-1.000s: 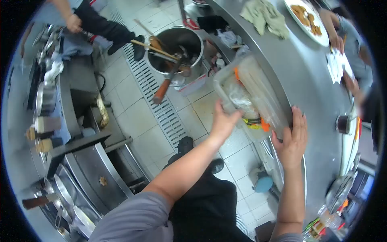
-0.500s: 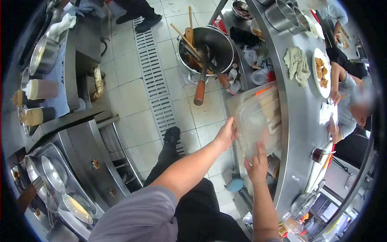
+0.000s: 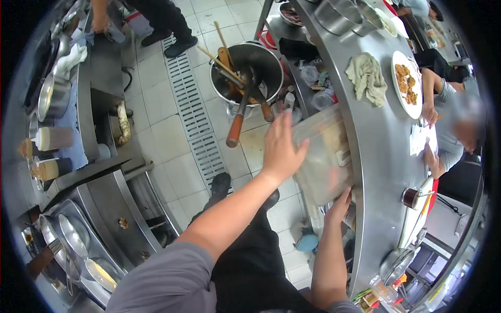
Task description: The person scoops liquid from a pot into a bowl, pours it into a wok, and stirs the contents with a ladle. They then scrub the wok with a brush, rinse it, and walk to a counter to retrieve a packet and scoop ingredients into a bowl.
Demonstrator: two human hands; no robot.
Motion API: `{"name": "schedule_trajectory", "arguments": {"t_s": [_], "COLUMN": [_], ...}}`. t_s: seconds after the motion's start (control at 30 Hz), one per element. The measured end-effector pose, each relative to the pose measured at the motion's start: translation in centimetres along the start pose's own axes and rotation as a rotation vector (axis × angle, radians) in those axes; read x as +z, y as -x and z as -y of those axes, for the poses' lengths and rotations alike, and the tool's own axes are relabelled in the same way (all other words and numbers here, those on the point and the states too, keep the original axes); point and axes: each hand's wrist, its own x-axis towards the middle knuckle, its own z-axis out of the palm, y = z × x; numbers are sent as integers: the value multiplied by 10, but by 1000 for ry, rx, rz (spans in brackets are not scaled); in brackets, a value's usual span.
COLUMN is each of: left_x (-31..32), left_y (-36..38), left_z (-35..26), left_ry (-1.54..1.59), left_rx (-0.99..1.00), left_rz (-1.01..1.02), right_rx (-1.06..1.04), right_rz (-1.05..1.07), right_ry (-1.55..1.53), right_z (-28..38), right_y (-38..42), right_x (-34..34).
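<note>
A clear plastic lid or container (image 3: 318, 156), blurred, lies at the shelf below the steel counter. Beside its left edge, my left hand (image 3: 283, 143) is raised with fingers spread and holds nothing. My right hand (image 3: 339, 206) is at the near end of the clear plastic, its fingers partly hidden; whether it grips the plastic cannot be made out. Pale items show through the plastic.
A large pot (image 3: 216, 83) with long-handled tools stands on the floor ahead. The steel counter (image 3: 376, 172) on the right bears a cloth (image 3: 367, 78) and a plate of food (image 3: 397, 107). Another person writes across it. Someone's legs (image 3: 175, 28) show at the top left.
My left hand has come off the plastic's edge, moving up and left with its fingers spread. My right hand has shifted slightly down. The view has shifted, and another person's hand now shows at the top left.
</note>
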Motion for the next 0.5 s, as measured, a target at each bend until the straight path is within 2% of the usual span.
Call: {"name": "schedule_trajectory", "arguments": {"t_s": [0.03,0.1,0.13,0.2,0.23,0.3,0.37,0.43,0.5], "left_x": [12,42,50,58,63,82,85,83,59], "left_y": [-13,-42,-60,-93,-102,-112,-100,-85,-66], "left_z": [-4,-21,-28,-44,-45,-31,-17,0,-5], "left_ry": [-10,-95,-111,-178,-197,-140,-64,74,-1], "left_rx": [18,121,148,-126,-87,-140,-199,-223,-263], "left_rz": [0,280,273,759,747,908,795,795,668], "right_rx": [213,235,248,296,340,335,359,361,263], "right_rz": [-67,6,80,80,83,78,93,112,100], "right_ry": [-381,-534,-670,-757,-809,-815,-745,-860,-954], "right_z": [0,-35,-45,-37,-33,-35,-39,-29,-12], "right_y": [-13,-52,-66,-65,-66,-68,-68,-60,-38], "right_x": [10,16,21,23,23,23,22,22,19]}}
